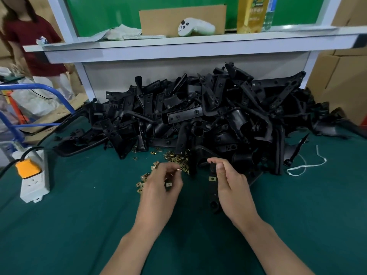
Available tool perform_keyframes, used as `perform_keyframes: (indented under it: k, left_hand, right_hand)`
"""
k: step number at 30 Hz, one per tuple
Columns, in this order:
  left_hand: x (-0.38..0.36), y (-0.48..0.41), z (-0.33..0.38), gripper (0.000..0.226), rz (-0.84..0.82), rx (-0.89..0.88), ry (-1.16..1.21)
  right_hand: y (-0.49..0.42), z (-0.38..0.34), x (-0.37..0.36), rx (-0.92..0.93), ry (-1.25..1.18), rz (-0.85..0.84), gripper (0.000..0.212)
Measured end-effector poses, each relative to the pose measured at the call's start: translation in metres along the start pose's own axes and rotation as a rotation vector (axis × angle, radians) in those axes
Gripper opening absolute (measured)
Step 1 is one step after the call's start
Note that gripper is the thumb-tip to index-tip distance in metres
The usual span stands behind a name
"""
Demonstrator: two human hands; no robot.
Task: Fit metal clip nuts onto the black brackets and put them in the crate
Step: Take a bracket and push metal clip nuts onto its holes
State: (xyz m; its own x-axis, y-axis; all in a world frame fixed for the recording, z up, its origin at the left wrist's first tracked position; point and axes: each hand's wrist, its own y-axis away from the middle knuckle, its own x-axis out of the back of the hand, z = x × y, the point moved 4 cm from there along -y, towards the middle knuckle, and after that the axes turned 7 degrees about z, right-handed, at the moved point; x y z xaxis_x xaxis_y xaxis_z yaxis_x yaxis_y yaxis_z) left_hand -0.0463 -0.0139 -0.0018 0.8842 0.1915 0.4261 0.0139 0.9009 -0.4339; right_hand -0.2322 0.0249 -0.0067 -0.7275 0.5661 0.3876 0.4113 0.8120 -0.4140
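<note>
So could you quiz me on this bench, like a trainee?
1. True or false: the right hand holds a black bracket with a clip nut already on it.
2. The loose clip nuts lie: A) on the shelf B) on the green mat, before the bracket pile C) in a box.
3. Fill in: the power strip carries an ____ plug.

Key: 1 true; 2 B; 3 orange.

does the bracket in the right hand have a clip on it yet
Yes: a brass clip sits on the bracket beside the right hand.
</note>
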Motion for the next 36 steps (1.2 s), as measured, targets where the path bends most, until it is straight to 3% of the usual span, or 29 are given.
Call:
perform_keyframes:
  k: [3, 6, 9, 15, 19, 23, 28, 36]
  left_hand:
    - [-0.012, 0.009, 0.012, 0.029, -0.215, 0.091, 0.28]
    - [-0.02, 0.012, 0.015, 0.026, -0.382, 0.183, 0.409]
    - [-0.024, 0.014, 0.012, 0.011, -0.462, 0.363, 0.565]
    - [-0.034, 0.021, 0.008, 0.018, -0.563, 0.642, 0.878]
    - [-0.034, 0.02, 0.011, 0.023, -0.577, 0.696, 0.894]
    - [-0.034, 0.022, 0.014, 0.01, -0.623, 0.701, 0.861]
    - [-0.034, 0.02, 0.012, 0.004, -0.549, 0.741, 0.823]
    - [-0.035, 0.021, 0.013, 0.006, -0.631, 0.715, 0.79]
  right_hand:
    - [-0.001, -0.001, 0.0, 0.007, 0.002, 0.013, 0.045]
    - [-0.001, -0.001, 0.001, 0.018, 0.013, 0.036, 0.037]
    - [-0.001, 0.0, 0.003, 0.014, -0.001, 0.072, 0.038]
    - [-0.003, 0.0, 0.005, 0.046, -0.022, 0.137, 0.044]
    - [-0.003, 0.0, 0.005, 0.054, -0.009, 0.136, 0.047]
    - [-0.001, -0.002, 0.005, 0.072, 0.008, 0.123, 0.051]
    - [-0.002, -0.005, 0.006, 0.071, 0.009, 0.127, 0.053]
    - [-0.001, -0.007, 0.006, 0.09, 0.067, 0.098, 0.055]
